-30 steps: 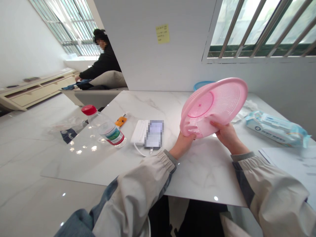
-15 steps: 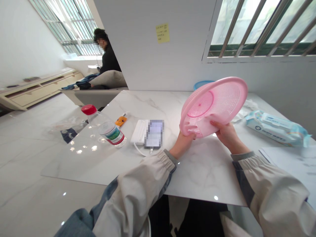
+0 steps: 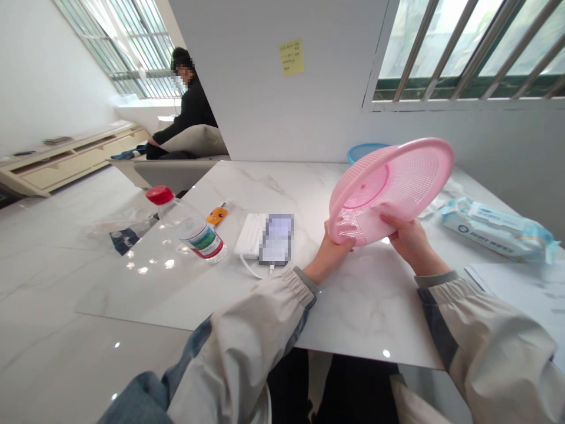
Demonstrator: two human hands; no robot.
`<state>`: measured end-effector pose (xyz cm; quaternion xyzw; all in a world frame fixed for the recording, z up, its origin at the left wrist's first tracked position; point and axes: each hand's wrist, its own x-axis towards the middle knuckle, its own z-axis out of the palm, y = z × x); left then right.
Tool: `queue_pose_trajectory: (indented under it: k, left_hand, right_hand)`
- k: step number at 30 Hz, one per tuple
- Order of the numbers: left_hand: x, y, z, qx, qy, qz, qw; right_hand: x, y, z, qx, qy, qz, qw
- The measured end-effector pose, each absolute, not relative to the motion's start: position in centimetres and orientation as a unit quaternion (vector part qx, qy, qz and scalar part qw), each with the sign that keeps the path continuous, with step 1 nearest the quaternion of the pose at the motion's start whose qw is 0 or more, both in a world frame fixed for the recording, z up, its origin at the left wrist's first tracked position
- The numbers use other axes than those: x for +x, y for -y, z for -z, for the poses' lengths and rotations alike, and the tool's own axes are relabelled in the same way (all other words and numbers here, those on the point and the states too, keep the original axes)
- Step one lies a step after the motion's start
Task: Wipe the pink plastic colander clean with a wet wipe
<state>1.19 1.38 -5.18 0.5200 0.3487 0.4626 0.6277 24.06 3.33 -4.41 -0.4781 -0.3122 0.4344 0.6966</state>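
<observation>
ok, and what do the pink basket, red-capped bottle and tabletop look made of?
Pink basket: probably molded plastic, soft sheen; uniform color, finely perforated wall.
Red-capped bottle: likely clear plastic, shiny; the background shows through its body.
Tabletop: polished, stone-like; grey veins and sharp light reflections, though real marble, sintered slab or print can't be told apart.
</observation>
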Motion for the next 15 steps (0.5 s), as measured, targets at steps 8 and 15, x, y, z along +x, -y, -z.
queue_pose_trajectory:
  k: [8,15]
  left_hand:
    - [1.4,-1.4,6.1,0.570,-0.285,-0.465,0.615]
    - [1.6,-1.9,6.8,0.613,-0.258,-0.453,0.593]
  right_hand:
    - [24.5,-3.6,4.8,-0.442,0.315,-0.446,0.712]
    - [24.2,-3.2,4.5,-0.431,0.334,-0.465,0.698]
